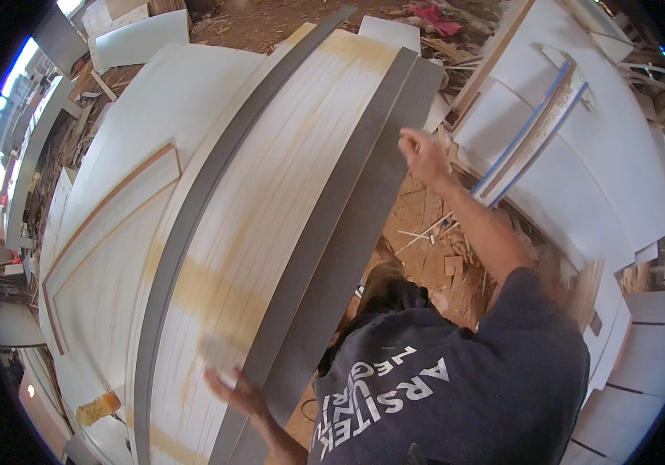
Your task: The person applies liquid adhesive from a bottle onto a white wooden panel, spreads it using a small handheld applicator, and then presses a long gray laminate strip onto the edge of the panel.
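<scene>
A long pale panel (270,155) with pencil lines and yellowish glue-like stains lies lengthwise before me, with a narrow grey strip (201,194) along its left. Two more grey strips (328,256) overlap along its right. My left hand (235,391) is low over the panel beside these strips, fingers apart and holding nothing visible; whether it touches is unclear. My right hand (425,155) is farther up, over the outer grey strip, fingers curled; what they hold, if anything, is too small to tell.
White boards (139,101) with wooden edging lie at left, with a yellow block (98,407) low down. More white boards (596,178) and a blue-edged narrow piece (530,132) are at right. Wood scraps (425,225) litter the dirt floor, and a red rag (433,19) lies at the back.
</scene>
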Motion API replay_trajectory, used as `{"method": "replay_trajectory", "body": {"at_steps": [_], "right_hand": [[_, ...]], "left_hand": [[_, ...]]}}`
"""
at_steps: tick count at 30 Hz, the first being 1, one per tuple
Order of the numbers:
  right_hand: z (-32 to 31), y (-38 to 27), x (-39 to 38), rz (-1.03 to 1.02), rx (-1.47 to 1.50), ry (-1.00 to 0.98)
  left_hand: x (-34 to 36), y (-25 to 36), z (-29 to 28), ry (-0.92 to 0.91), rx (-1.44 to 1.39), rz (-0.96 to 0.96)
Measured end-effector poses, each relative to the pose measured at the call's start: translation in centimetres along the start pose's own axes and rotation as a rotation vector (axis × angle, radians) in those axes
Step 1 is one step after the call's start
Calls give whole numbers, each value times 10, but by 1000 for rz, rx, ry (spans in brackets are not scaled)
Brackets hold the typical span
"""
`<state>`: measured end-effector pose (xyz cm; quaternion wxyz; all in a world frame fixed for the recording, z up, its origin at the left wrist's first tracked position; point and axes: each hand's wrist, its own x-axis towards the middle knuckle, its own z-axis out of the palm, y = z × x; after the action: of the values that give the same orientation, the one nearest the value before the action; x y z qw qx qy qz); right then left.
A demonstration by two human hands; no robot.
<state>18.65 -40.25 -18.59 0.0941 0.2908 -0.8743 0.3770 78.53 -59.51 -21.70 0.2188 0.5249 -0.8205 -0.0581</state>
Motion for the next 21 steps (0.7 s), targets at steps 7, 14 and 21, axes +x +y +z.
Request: {"method": "replay_trajectory", "body": {"at_steps": [7, 14, 21], "right_hand": [[10, 193, 266, 157, -159, 15], [33, 262, 331, 249, 14, -278], [34, 266, 327, 317, 195, -274]], "left_hand": [[41, 219, 77, -300, -79, 142], [28, 244, 87, -397, 131, -13], [19, 230, 90, -382, 154, 2]]}}
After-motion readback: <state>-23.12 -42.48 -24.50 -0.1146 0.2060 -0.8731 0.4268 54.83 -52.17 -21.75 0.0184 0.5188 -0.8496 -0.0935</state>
